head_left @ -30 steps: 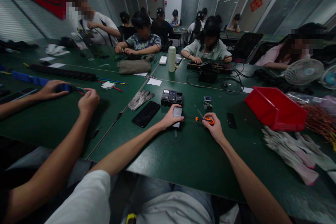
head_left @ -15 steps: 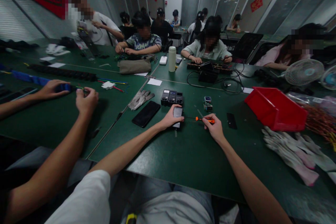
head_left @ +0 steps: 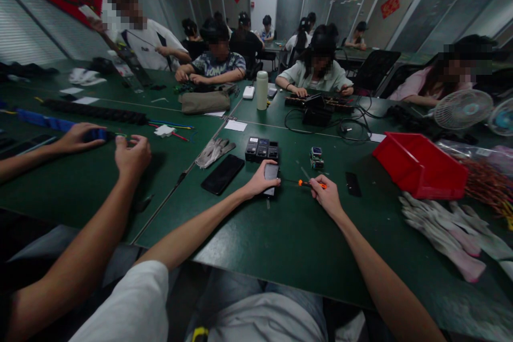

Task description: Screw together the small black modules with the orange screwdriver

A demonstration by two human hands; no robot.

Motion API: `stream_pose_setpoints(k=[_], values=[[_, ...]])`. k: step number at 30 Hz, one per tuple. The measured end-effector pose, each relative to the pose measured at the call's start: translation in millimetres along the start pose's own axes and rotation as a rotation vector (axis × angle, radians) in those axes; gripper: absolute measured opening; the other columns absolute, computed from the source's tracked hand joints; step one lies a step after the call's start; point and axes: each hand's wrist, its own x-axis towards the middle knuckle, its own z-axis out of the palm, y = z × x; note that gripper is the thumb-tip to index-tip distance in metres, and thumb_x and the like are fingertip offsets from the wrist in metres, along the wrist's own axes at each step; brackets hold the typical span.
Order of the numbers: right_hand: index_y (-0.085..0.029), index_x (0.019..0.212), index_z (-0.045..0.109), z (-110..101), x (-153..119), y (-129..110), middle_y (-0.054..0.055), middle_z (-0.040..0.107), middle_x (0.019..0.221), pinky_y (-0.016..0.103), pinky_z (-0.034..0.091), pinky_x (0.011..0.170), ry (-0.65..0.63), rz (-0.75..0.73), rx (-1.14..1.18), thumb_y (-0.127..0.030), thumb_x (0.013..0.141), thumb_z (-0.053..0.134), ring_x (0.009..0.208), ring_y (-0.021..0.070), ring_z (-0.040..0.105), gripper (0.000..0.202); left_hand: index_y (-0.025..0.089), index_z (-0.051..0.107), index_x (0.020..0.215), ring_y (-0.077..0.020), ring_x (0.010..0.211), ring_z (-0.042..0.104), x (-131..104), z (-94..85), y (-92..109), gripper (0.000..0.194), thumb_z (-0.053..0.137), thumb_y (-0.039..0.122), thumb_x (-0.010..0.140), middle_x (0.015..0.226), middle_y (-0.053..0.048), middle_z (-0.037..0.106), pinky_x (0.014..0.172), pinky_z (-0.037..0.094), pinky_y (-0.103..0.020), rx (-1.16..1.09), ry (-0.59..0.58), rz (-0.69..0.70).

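My left hand (head_left: 258, 183) is wrapped round a small dark box-shaped device with a light grey face (head_left: 271, 172), holding it at the tabletop. An orange-handled screwdriver (head_left: 305, 184) is gripped in my right hand (head_left: 327, 196), its thin shaft pointing left toward the device. Whether the tip touches the device I cannot tell. Just beyond my left hand stands a row of black devices (head_left: 262, 149). Small circuit modules (head_left: 316, 157) lie past my right hand, and a flat black piece (head_left: 353, 184) rests to its right. A black phone (head_left: 223, 173) lies left of my left hand.
A red bin (head_left: 420, 168) and work gloves (head_left: 443, 238) are on the right. Another glove (head_left: 215, 152) lies past the phone. A co-worker's hands (head_left: 132, 157) handle a blue part at left. Farther back stand a pale bottle (head_left: 262, 91) and a fan (head_left: 463, 109).
My hands, the device and the screwdriver hold nearly the same positions. At the far left, a standing person has raised a hand with a pale object.
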Motion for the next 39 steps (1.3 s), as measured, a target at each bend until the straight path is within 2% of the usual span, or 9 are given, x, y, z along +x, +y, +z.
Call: stream_pose_setpoints(k=[2,6,11,16,23,33,36,39], values=[[-0.019,0.077,0.051,-0.4,0.0,-0.2,-0.006,0.049,0.048,0.017,0.024,0.032,-0.022,0.001,0.025,-0.044,0.083,0.056,0.033,0.0052,0.036,0.026,0.021,0.041,0.119,-0.0111,0.071,0.059,-0.1,0.0,0.2,0.066,0.075,0.026,0.062,0.091,-0.002,0.054,0.068,0.052,-0.028,-0.008,0.002,-0.005],[-0.021,0.090,0.049,-2.0,-0.2,-0.5,-0.004,0.058,0.061,0.020,0.037,0.042,-0.047,-0.061,0.091,-0.038,0.079,0.063,0.044,0.0085,0.049,0.025,0.022,0.039,0.119,-0.0101,0.067,0.060,-0.7,0.6,1.8,0.064,0.073,0.026,0.065,0.093,-0.002,0.053,0.067,0.052,-0.029,-0.050,-0.018,-0.014],[-0.021,0.095,0.050,-0.7,1.4,1.9,0.000,0.064,0.070,0.023,0.044,0.050,-0.025,-0.070,0.179,-0.036,0.079,0.063,0.054,0.0116,0.056,0.025,0.022,0.039,0.119,-0.0106,0.068,0.060,-0.8,0.7,1.8,0.064,0.073,0.025,0.065,0.089,-0.001,0.054,0.066,0.051,-0.027,-0.026,-0.022,0.000],[-0.019,0.095,0.053,1.3,3.3,3.4,0.001,0.066,0.071,0.023,0.044,0.049,0.003,-0.074,0.173,-0.035,0.081,0.062,0.052,0.0111,0.057,0.023,0.022,0.040,0.119,-0.0107,0.068,0.060,-0.5,0.4,0.9,0.064,0.073,0.025,0.065,0.088,-0.001,0.054,0.066,0.051,-0.027,-0.032,-0.017,0.002],[-0.019,0.090,0.054,-0.5,1.3,0.9,-0.004,0.056,0.052,0.022,0.043,0.040,0.000,-0.041,0.108,-0.041,0.082,0.059,0.041,0.0110,0.051,0.024,0.021,0.039,0.118,-0.0097,0.066,0.061,-1.3,0.7,3.7,0.063,0.073,0.025,0.065,0.088,-0.001,0.054,0.065,0.052,-0.027,-0.042,-0.015,-0.010],[-0.020,0.074,0.051,-1.1,-3.4,-5.3,-0.008,0.043,0.037,0.019,0.030,0.031,0.033,0.008,-0.031,-0.053,0.081,0.055,0.029,0.0085,0.037,0.033,0.022,0.038,0.119,-0.0099,0.065,0.061,-1.8,1.4,4.3,0.063,0.073,0.026,0.066,0.089,-0.001,0.054,0.067,0.052,-0.029,-0.061,-0.023,-0.020],[-0.020,0.074,0.051,-0.6,-3.2,-5.9,-0.007,0.047,0.040,0.020,0.034,0.033,0.035,0.000,-0.029,-0.054,0.080,0.054,0.032,0.0092,0.040,0.034,0.022,0.039,0.118,-0.0100,0.067,0.061,-1.6,1.5,4.1,0.064,0.074,0.025,0.064,0.091,-0.001,0.054,0.067,0.052,-0.028,-0.051,-0.012,-0.016],[-0.020,0.077,0.052,-0.1,-2.1,-4.5,-0.003,0.056,0.052,0.023,0.044,0.043,0.029,-0.035,-0.001,-0.051,0.081,0.055,0.043,0.0116,0.051,0.032,0.021,0.038,0.119,-0.0103,0.068,0.061,-1.5,1.7,4.2,0.064,0.073,0.025,0.065,0.090,-0.001,0.054,0.068,0.052,-0.028,-0.044,-0.019,-0.009]])
